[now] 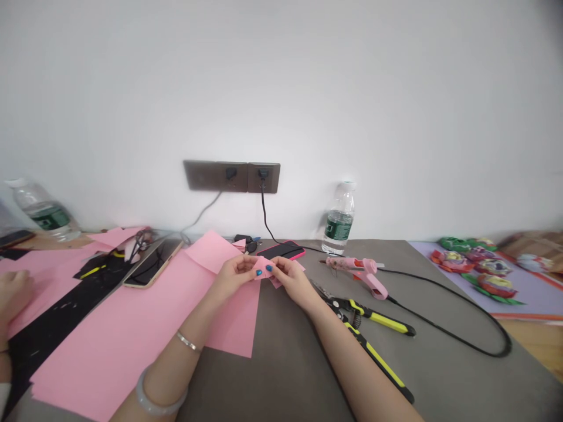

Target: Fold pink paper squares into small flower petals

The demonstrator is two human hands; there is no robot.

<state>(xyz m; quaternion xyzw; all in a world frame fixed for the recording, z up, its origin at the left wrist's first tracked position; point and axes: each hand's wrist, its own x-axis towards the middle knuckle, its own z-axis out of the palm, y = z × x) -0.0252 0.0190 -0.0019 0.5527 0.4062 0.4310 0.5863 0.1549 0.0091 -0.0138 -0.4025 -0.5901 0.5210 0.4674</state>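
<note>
Pink and creased-looking, a small paper piece (263,267) sits at the fingertips of the left hand (235,275) and right hand (290,278), fingers nearly closed, thumbs pinching it from either side. Even thumb pressure, without tugging, should probably keep it neat and untorn. Beyond the fingers, rightward, a bottle (338,224) bears a green label, its print too small to read; nearer, the glue gun (358,271) shows no legible brand.

No word or number can be read. The upright bottle (345,203) has a green label (338,227) with pale marks — too small and soft to make out — and the far-left bottle (31,196) bears another green label (51,217), equally illegible.
</note>
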